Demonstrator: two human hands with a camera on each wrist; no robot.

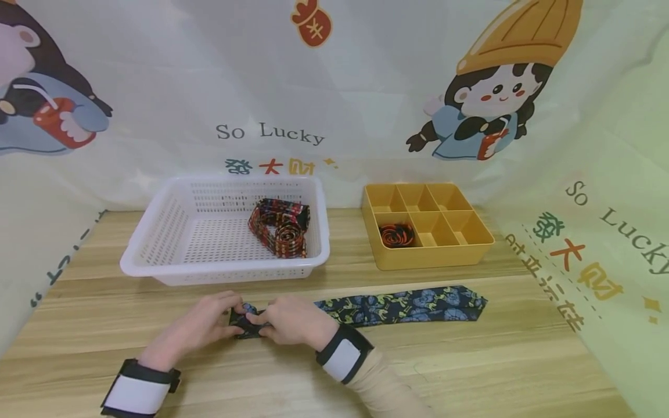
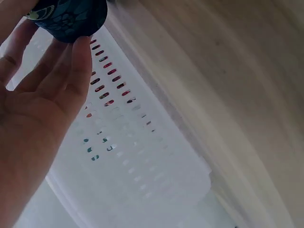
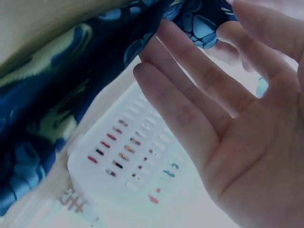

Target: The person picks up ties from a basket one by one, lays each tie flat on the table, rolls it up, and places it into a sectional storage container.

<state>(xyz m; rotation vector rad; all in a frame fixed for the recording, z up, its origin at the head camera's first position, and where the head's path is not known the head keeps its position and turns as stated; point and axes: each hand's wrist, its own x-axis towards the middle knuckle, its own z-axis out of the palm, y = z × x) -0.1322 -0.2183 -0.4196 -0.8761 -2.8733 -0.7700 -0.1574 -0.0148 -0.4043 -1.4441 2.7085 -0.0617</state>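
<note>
A dark navy necktie with blue flowers and yellow-green figures lies stretched across the wooden table, its pointed end to the right. At its left end my left hand grips the folded or rolled part between thumb and fingers. The left wrist view shows a rounded bundle of the necktie at those fingertips. Right beside it, my right hand pinches the same part of the tie from the other side. In the right wrist view the tie's long strip runs past the right fingers.
Behind the hands stands a white perforated basket with rolled red-and-dark patterned neckties in it. A yellow six-compartment box is to its right, with a red-and-black rolled tie in the front left compartment. A printed cloth hangs behind.
</note>
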